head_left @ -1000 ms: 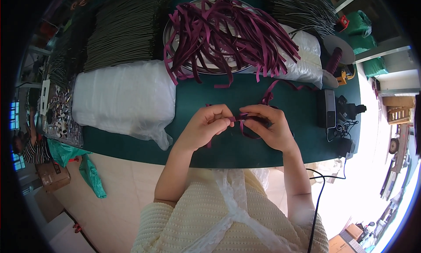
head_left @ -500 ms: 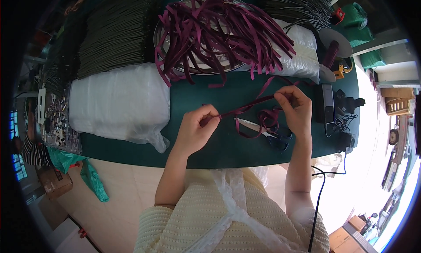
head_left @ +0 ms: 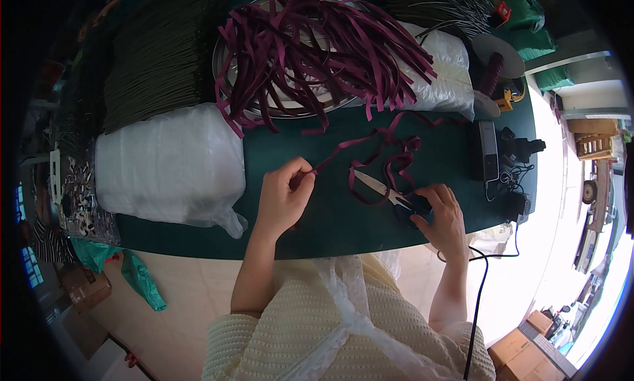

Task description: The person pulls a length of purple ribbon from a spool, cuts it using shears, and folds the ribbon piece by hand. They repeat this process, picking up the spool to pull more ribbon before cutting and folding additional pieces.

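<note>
With our left hand we pinch a purple ribbon that trails right across the green bench. Our right hand has its fingers spread by the scissors, near the handles; we cannot tell if it touches them. Far away, purple strips lie on a round tray.

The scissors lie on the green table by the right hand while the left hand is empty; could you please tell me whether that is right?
Not quite: the left hand is not empty; the head view shows it pinching a purple ribbon. The scissors do lie on the green table by the right hand.
</note>
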Action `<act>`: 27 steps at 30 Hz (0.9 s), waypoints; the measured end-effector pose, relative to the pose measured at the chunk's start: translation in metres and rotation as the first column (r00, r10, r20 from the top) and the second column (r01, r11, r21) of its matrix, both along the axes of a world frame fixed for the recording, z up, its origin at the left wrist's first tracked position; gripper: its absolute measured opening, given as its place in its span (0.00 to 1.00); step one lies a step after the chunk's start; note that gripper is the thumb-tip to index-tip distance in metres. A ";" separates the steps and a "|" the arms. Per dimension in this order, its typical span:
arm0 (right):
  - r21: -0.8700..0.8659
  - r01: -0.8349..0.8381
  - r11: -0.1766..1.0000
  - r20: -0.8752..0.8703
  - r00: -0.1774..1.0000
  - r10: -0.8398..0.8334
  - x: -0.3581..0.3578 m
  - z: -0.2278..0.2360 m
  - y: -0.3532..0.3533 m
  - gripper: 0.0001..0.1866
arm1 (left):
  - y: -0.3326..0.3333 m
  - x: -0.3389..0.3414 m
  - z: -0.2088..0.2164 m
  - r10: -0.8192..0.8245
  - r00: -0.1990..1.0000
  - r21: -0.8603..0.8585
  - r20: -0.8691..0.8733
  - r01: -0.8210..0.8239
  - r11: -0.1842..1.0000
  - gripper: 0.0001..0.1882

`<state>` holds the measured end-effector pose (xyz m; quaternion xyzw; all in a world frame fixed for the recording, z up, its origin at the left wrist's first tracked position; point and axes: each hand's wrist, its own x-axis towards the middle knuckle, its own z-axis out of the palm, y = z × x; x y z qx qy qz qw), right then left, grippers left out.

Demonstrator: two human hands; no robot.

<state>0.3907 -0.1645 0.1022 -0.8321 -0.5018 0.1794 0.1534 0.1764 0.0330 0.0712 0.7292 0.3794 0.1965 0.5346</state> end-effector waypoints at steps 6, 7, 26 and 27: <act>-0.028 -0.032 0.999 0.175 0.984 0.036 -0.009 -0.001 0.002 0.26 | -0.001 0.002 -0.003 0.026 0.998 -0.085 0.051 -0.022 0.996 0.04; -0.053 -0.020 0.998 0.126 0.992 0.026 -0.008 -0.007 -0.001 0.26 | -0.001 0.001 -0.003 0.026 0.998 -0.081 0.060 -0.021 0.996 0.05; -0.430 -0.068 0.900 -0.546 0.814 -0.200 0.043 0.014 -0.116 0.29 | 0.000 -0.003 -0.017 0.127 0.975 -0.407 0.183 -0.042 0.912 0.06; -0.427 -0.091 0.900 -0.555 0.812 -0.181 0.046 0.022 -0.119 0.31 | 0.000 -0.003 -0.017 0.121 0.976 -0.407 0.182 -0.037 0.913 0.06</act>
